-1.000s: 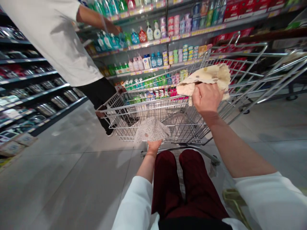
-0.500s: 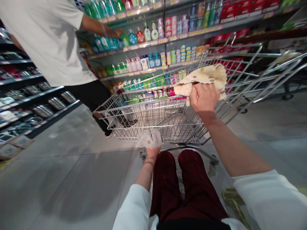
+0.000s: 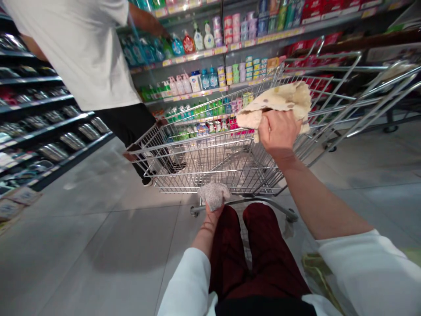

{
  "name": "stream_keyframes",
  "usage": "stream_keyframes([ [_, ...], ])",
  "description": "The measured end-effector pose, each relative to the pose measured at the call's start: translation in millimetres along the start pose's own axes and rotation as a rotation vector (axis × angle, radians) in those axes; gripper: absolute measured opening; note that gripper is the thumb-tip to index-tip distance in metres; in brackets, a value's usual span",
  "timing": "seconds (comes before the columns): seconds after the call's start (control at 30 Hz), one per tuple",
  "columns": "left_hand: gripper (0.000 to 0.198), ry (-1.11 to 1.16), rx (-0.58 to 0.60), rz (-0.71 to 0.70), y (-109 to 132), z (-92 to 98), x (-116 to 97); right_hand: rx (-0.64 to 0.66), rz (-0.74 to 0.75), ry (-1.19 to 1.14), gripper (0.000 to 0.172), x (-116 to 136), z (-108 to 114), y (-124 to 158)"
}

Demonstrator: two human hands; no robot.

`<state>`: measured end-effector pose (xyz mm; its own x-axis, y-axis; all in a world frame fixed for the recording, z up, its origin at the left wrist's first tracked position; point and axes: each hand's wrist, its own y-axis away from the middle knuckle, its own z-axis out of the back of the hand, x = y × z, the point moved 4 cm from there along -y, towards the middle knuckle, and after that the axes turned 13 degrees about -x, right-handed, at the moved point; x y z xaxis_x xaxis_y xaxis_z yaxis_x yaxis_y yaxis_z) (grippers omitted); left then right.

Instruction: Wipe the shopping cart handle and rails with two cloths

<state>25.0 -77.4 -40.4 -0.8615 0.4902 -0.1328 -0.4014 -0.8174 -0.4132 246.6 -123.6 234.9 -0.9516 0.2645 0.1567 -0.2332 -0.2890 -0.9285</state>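
Right arm reaching forward and a bit to the left, bare forearm sloping up out of a white sleeve (image 3: 362, 259); right hand (image 3: 279, 131) in a fist, knuckles up, clamped on the yellow cloth (image 3: 278, 98). Left arm lower and closer in, running up beside the left knee; left hand (image 3: 214, 213) clamped on the grey cloth (image 3: 213, 195), its fingers mostly covered.

Yellow cloth: pale, brown spots, creased, ragged edge, folded over itself. Grey cloth: light, small dark dots, crumpled into a wad.

Yellow one is up at the cart's upper part, long axis slanting from low left to high right. Grey one is by the lower near edge of the shopping cart (image 3: 200, 147); from here, can't tell if it touches the wire. No clear axis on that wad. Cart is wire, lengthwise across the person's front, left to right. Another person (image 3: 85, 57), white shirt, stands beyond its left end.
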Motion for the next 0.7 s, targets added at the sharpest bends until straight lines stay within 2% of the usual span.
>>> stream_keyframes([
  [0.13,0.038,-0.078,-0.016,0.049,-10,9.2,-2,-0.038,0.016,-0.003,0.039,0,-1,1],
  [0.27,0.044,-0.114,-0.067,0.052,-26,32.6,-12,-0.043,0.026,-0.006,0.04,1,-1,2],
  [0.37,0.043,-0.101,-0.143,-0.014,-38,48.6,-29,-0.051,0.021,-0.012,0.04,1,0,2],
  [0.43,0.041,-0.071,-0.179,-0.096,-45,52.9,-41,-0.058,0.022,-0.014,0.04,1,0,2],
  [0.57,0.047,-0.019,-0.179,-0.224,-49,45.8,-50,-0.053,0.034,-0.016,0.042,0,-2,2],
  [0.7,0.046,-0.001,-0.154,-0.219,-46,28.7,-44,-0.058,0.033,-0.006,0.043,1,-2,2],
])
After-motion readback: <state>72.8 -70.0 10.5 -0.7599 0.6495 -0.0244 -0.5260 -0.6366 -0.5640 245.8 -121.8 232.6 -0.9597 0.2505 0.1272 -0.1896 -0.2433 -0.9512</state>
